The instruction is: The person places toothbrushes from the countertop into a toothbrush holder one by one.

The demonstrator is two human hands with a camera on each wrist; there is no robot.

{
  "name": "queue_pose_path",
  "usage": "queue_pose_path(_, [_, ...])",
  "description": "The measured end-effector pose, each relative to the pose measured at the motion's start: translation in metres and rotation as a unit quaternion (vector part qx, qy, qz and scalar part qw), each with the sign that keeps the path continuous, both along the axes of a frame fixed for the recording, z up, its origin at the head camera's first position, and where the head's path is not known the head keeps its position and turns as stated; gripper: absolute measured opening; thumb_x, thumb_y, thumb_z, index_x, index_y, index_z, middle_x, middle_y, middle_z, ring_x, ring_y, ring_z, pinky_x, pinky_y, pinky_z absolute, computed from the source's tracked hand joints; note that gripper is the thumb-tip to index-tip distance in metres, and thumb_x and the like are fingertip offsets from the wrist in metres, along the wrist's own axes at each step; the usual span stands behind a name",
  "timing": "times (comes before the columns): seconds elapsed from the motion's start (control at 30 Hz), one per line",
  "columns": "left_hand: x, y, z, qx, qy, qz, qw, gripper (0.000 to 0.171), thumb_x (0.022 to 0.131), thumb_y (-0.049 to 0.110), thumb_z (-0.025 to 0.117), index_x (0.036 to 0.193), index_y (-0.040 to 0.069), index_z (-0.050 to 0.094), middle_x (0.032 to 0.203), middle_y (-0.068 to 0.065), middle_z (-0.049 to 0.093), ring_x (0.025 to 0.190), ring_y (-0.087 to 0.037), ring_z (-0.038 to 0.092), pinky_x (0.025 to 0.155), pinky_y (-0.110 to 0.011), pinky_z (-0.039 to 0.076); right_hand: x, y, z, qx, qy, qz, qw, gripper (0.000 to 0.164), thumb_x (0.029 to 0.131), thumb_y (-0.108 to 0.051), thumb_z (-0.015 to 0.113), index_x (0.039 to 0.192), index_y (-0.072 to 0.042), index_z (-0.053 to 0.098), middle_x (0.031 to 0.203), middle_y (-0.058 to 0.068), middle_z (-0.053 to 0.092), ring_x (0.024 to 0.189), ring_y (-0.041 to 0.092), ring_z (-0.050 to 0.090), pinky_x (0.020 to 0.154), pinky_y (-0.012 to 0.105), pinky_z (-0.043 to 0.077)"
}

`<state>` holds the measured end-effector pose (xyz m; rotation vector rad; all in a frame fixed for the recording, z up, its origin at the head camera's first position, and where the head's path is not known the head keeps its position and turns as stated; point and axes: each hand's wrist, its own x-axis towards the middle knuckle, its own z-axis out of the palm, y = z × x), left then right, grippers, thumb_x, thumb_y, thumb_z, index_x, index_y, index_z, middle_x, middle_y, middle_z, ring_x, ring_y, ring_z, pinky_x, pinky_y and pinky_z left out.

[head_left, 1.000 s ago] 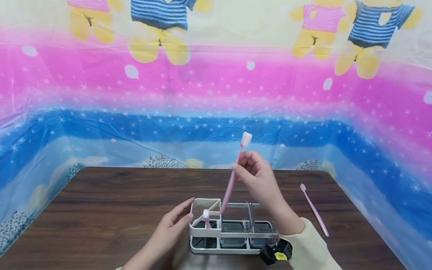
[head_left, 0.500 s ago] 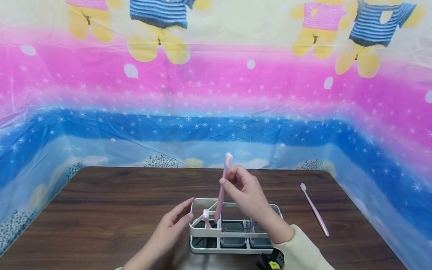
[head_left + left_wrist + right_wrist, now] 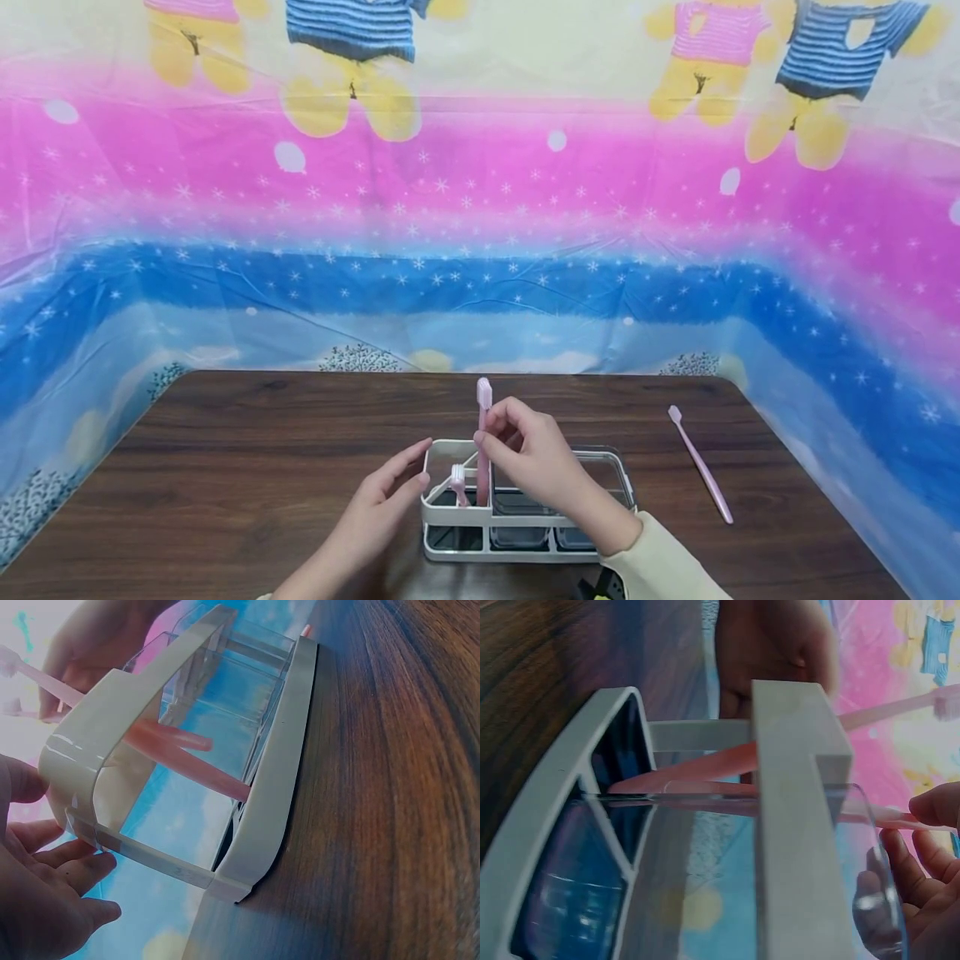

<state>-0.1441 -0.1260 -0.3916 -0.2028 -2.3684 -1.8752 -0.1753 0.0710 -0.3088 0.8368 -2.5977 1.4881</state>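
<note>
A white toothbrush holder stands on the table, with divided slots at its left end and clear cups to the right. My right hand pinches a pink toothbrush upright by its upper handle, bristle head up. The lower handle is down inside the holder's left section, by the divider. Another pink toothbrush leans in a neighbouring slot, its handle slanting down in the right wrist view. My left hand rests its thumb and fingertips against the holder's left end; in the left wrist view these fingers are relaxed at the corner.
A further pink toothbrush lies on the dark wooden table at the right. Clear cups sit in the holder's right part, partly behind my right forearm. A printed curtain hangs beyond the table's far edge.
My right hand has moved left and down with the toothbrush, which has straightened upright, and its handle end has entered the holder's left section. My left hand has stayed in place.
</note>
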Motion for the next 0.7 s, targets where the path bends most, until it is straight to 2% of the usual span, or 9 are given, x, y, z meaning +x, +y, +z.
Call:
queue_pose_path(0.23, [0.0, 0.0, 0.0, 0.002, -0.002, -0.003, 1.0, 0.038, 0.09, 0.013, 0.053, 0.127, 0.008, 0.05, 0.125, -0.014, 0.053, 0.115, -0.028, 0.049, 0.094, -0.039, 0.041, 0.011, -0.001, 0.001, 0.014, 0.025, 0.012, 1.0, 0.004, 0.085, -0.007, 0.059, 0.086, -0.007, 0.055, 0.075, 0.001, 0.06, 0.067, 0.01, 0.053, 0.057, 0.023, 0.046])
queue_pose_path(0.43, [-0.001, 0.0, 0.001, 0.003, 0.0, -0.003, 1.0, 0.038, 0.089, 0.013, 0.053, 0.127, 0.008, 0.05, 0.126, -0.013, 0.053, 0.115, -0.027, 0.05, 0.094, -0.034, 0.041, 0.013, 0.002, -0.003, 0.019, 0.03, 0.019, 0.999, 0.004, 0.085, -0.006, 0.059, 0.087, -0.007, 0.056, 0.076, 0.002, 0.062, 0.066, 0.01, 0.053, 0.055, 0.022, 0.045])
queue_pose_path(0.6, [-0.001, 0.001, 0.001, 0.005, 0.002, -0.003, 1.0, 0.038, 0.09, 0.013, 0.053, 0.127, 0.008, 0.05, 0.127, -0.014, 0.052, 0.115, -0.027, 0.05, 0.095, -0.037, 0.041, 0.011, 0.004, -0.007, 0.027, 0.021, 0.019, 0.999, 0.004, 0.085, -0.007, 0.059, 0.088, -0.007, 0.057, 0.077, 0.002, 0.061, 0.066, 0.01, 0.052, 0.055, 0.021, 0.045])
queue_pose_path(0.7, [0.0, 0.001, 0.001, 0.006, 0.002, -0.004, 1.0, 0.038, 0.09, 0.012, 0.052, 0.127, 0.007, 0.05, 0.127, -0.014, 0.052, 0.116, -0.028, 0.049, 0.095, -0.039, 0.041, 0.006, 0.006, -0.015, 0.03, 0.013, 0.016, 0.999, 0.005, 0.085, -0.009, 0.06, 0.088, -0.008, 0.057, 0.077, 0.0, 0.061, 0.066, 0.01, 0.052, 0.056, 0.022, 0.046])
